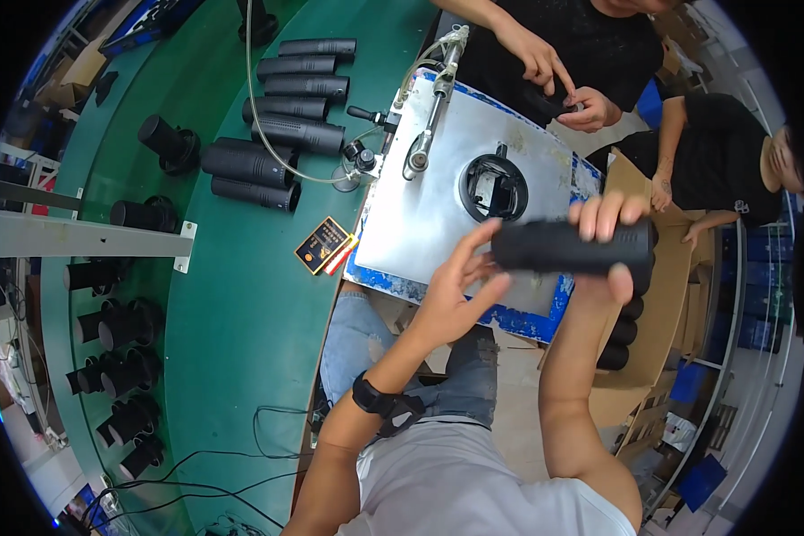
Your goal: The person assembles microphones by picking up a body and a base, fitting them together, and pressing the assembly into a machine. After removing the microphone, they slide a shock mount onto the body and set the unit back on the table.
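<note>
My right hand (609, 219) grips a black cylinder (554, 247) near its right end, fingers over the top and thumb below. The cylinder lies sideways in the air above the near right part of a metal plate (402, 228) and is slightly blurred. At its left end is my left hand (460, 295), thumb and fingers spread; whether the fingertips touch the cylinder I cannot tell. Just beyond the cylinder, a black ring-shaped fixture (467, 189) sits on the plate. A metal clamp arm (436, 116) stands along the plate's left side.
Several black cylinders (305, 85) lie on the green table (232, 313) at left, with a small black packet (322, 245). More black parts (127, 326) line the far left. A cardboard box (665, 330) with cylinders stands right. Opposite, a person's hands (590, 109) hold a small dark part.
</note>
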The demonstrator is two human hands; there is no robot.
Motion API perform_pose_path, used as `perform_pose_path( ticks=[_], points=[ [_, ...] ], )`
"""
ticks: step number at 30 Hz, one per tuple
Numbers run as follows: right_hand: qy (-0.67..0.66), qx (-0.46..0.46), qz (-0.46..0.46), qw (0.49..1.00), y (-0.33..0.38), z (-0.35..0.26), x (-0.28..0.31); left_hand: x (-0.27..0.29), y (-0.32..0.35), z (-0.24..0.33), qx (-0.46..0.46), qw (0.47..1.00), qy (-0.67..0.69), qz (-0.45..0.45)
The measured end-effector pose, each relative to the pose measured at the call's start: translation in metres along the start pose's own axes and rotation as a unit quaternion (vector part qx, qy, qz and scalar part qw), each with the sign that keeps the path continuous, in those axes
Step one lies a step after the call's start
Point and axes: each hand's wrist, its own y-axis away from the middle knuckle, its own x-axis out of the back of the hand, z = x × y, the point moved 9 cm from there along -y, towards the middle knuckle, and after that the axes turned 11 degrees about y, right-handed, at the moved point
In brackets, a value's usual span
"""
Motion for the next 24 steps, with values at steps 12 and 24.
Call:
perform_pose_path(
  ticks=[12, 24],
  points=[
    [0.304, -0.052, 0.126, 0.943, -0.008, 0.098, 0.021, 0.054, 0.027, 0.047, -0.039, 0.982, -0.136, 0.122],
    [0.369, -0.015, 0.155, 0.916, -0.004, 0.092, 0.011, 0.196, -0.181, 0.102, 0.125, 0.614, -0.774, 0.086]
  ],
)
